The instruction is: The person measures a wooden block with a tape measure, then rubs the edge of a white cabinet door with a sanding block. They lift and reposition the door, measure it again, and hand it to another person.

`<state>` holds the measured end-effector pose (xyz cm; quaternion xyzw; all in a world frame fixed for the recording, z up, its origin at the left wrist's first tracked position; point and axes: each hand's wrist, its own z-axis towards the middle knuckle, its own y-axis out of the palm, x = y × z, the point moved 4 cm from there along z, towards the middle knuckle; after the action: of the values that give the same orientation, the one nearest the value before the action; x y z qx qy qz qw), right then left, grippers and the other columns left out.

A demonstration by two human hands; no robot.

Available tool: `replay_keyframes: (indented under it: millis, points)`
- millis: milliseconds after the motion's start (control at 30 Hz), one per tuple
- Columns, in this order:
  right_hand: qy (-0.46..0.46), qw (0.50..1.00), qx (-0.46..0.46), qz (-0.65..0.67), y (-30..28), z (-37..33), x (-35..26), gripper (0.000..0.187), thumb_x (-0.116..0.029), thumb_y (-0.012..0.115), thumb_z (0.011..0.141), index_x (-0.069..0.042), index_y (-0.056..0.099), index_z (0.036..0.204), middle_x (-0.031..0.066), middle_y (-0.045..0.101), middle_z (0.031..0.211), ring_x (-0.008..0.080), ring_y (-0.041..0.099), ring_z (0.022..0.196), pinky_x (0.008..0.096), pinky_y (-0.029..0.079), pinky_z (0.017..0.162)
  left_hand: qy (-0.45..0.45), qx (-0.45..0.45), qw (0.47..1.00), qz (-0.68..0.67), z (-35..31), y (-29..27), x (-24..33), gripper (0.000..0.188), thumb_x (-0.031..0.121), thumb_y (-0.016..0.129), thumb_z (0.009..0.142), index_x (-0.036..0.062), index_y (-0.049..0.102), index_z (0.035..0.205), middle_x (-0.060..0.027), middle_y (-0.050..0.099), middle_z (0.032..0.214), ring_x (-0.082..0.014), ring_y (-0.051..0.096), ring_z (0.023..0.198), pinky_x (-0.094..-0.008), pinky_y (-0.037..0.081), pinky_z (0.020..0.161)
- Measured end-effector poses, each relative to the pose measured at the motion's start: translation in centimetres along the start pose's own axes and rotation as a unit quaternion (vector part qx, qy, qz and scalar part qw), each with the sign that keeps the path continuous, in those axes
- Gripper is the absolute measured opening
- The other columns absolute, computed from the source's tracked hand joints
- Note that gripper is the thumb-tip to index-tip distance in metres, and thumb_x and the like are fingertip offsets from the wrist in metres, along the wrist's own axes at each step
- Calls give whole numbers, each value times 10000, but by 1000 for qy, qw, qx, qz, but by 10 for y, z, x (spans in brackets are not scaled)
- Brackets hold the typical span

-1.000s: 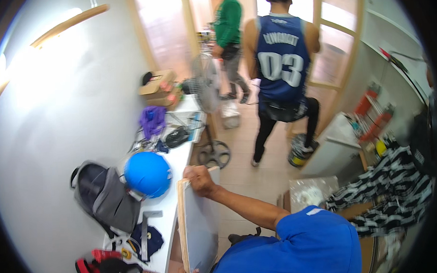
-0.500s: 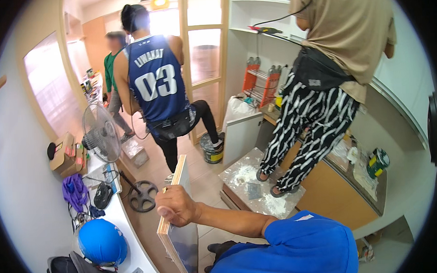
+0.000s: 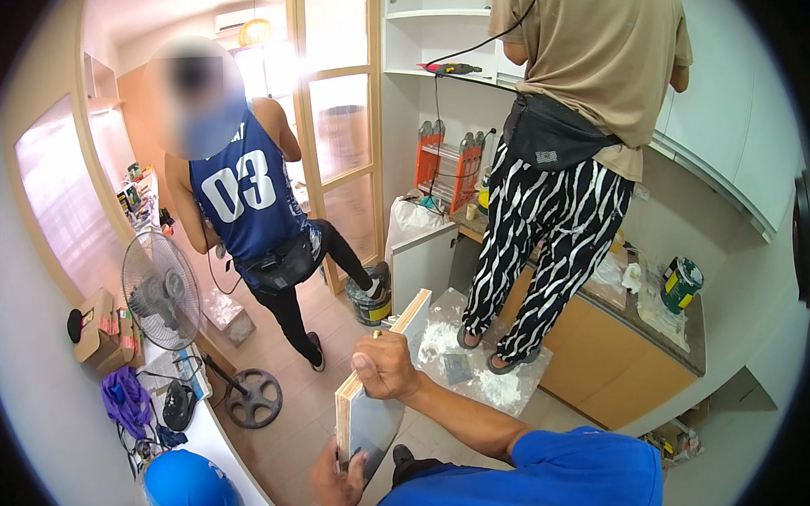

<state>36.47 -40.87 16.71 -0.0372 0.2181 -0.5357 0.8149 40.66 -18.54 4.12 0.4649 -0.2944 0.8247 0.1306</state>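
Observation:
A flat wooden panel stands on edge in front of me, with pale layered edges and a glossy grey face. My right hand is closed over its upper edge, thumb toward the near end. Lower down, at the near end, my left hand grips the panel with its thumb on the glossy face. The panel's underside is hidden.
At left, a white counter holds a blue helmet beside a standing fan. Ahead, a person in a blue jersey rests a foot on a bucket. At right, another person stands on a dusty low platform.
The panel and my right hand have shifted right in view. My left hand, barely visible before, now shows on the near end. The jersey-wearing person has turned their head.

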Motion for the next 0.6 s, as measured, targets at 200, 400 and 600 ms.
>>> replay_keyframes:
  millis: [200,400,600]
  points:
    - [-7,1000,-27,7,0,-5,44,286,-158,558,954,-72,530,682,118,495,635,341,512,526,451,395,514,-38,-45,996,-72,66,45,7,317,86,757,851,-47,663,1123,-183,740,926,-232,717,829,-378,559,777]
    - [-20,999,-22,28,3,4,96,293,-141,566,951,-67,512,672,116,501,634,345,522,540,450,400,525,-43,-120,989,-73,114,72,-14,433,157,791,863,2,658,1245,-191,742,1012,-278,733,938,-380,563,856]
    - [19,999,-29,28,-6,26,134,345,-152,565,943,-73,482,617,103,450,592,307,472,480,440,354,481,-57,-203,971,-112,170,93,-16,454,143,799,889,23,646,1300,-208,723,1101,-302,729,956,-379,561,869]
